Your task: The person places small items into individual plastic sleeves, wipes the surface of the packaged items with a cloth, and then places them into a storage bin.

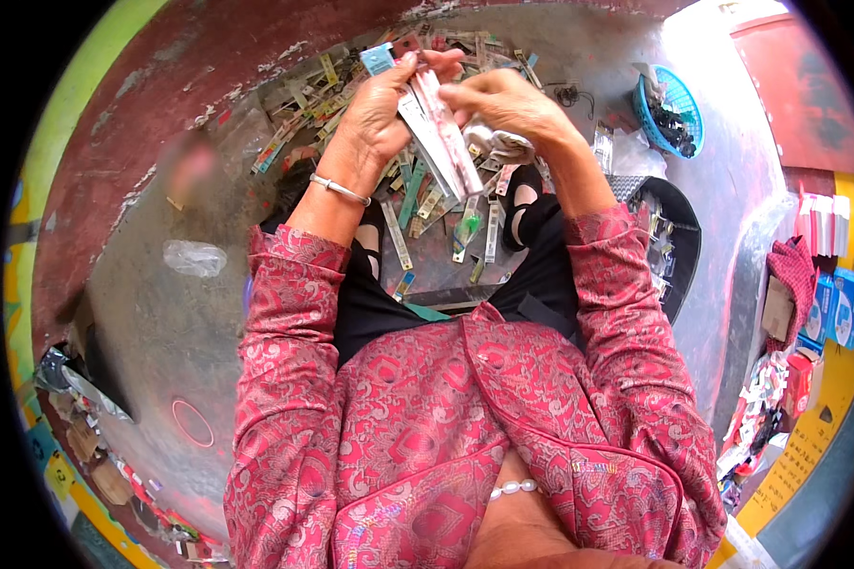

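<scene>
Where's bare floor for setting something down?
Left: grey floor bordered by the clear plastic bag and left sleeve. Right: the stretch between the blue basket and red panel. Crowded: between the feet and beyond the hands, strewn with flat strips.

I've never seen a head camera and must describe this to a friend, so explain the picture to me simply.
There is no machine here: a person works with two bare hands. The single picture comes from a wide camera worn on the head, looking down, so straight edges bend near the rim and the red sleeves come in from below.

The left hand holds a few long, flat strips, white and pinkish. The fingers of the right hand are right beside them; whether they grip is hard to tell.

Beyond the hands and between the feet, a loose pile of similar strips lies on the floor. To the right are a blue basket and a black tub; to the left, a clear bag.
</scene>
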The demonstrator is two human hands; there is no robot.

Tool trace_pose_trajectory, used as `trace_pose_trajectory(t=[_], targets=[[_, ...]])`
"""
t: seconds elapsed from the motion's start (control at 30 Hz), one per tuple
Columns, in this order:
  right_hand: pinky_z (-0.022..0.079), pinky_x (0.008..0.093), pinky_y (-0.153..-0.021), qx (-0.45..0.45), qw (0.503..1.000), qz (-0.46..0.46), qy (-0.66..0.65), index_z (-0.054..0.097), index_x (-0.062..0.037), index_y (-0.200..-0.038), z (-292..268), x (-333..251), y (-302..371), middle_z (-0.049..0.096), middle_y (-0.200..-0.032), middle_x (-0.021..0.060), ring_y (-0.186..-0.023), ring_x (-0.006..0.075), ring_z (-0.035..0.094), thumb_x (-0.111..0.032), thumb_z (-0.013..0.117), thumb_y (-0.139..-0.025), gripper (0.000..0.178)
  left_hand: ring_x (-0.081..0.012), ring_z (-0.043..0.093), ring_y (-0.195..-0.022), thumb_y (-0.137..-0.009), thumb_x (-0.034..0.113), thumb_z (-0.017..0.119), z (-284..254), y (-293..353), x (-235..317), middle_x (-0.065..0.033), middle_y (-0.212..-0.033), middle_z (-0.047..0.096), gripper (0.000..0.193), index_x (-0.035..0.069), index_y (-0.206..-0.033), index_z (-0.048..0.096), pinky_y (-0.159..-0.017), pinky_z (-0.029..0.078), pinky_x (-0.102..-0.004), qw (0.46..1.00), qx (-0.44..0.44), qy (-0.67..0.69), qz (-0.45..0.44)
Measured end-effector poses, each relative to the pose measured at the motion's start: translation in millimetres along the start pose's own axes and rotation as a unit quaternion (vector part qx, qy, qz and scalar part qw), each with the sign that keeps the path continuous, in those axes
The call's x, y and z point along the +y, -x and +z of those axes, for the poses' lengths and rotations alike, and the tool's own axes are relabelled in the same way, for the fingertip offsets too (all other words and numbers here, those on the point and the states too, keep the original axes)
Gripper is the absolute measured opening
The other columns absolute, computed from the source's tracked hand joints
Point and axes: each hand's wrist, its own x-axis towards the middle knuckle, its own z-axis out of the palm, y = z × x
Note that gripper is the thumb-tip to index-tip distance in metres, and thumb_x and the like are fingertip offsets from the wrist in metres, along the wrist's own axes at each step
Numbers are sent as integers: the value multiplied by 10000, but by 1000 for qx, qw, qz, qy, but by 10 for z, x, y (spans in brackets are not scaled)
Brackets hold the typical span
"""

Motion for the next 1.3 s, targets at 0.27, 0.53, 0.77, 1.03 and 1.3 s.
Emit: trace_pose_trajectory(t=[0.27, 0.53, 0.77, 1.03, 1.3], targets=[[475, 330, -606, 313, 866, -370, 123, 561, -27, -797, 514, -156, -9, 583, -743, 130, -679, 275, 594, -179, 616, -797, 162, -262, 581, -984, -943, 202, 407, 13, 10, -82, -182, -1074, 596, 285, -30, -1012, 557, -895, 468, -385, 996, 92, -5, -1], [463, 401, -579, 204, 903, -284, 250, 511, -30, -785, 286, 108, 307, 558, -724, 149, -646, 325, 573, -225, 554, -849, 210, -361, 413, -1206, -958, 207, 335, -159, -6, 440, -235, -1227, 486, 280, -4, -981, 518, -1020, 335, -486, 971, 172, 108, 129], [482, 244, -656, -69, 938, 84, -329, 536, -3, -1125, -76, -22, 308, 625, -894, 92, -719, 98, 573, -436, 532, -868, 504, -352, 505, -1114, -954, 216, 370, -116, 28, 459, -226, -1144, 549, 274, -5, -980, 529, -968, 414, -454, 983, 34, 90, 154], [435, 245, -660, -151, 970, -11, -191, 566, 31, -1001, 316, -83, 269, 621, -810, 49, -683, 101, 548, -246, 607, -834, 326, -319, 460, -1167, -924, 246, 455, -44, 48, 393, -209, -1207, 508, 338, -32, -1111, 507, -1009, 374, -420, 989, -25, 53, 139], [457, 424, -627, 122, 961, -140, 204, 568, 14, -861, 318, -62, 247, 586, -675, 232, -695, 346, 602, -238, 559, -803, 259, -291, 479, -1126, -776, 276, 690, -26, 77, 94, -185, -1188, 507, 516, 19, -1157, 454, -985, 381, -431, 987, -40, 116, 108]])
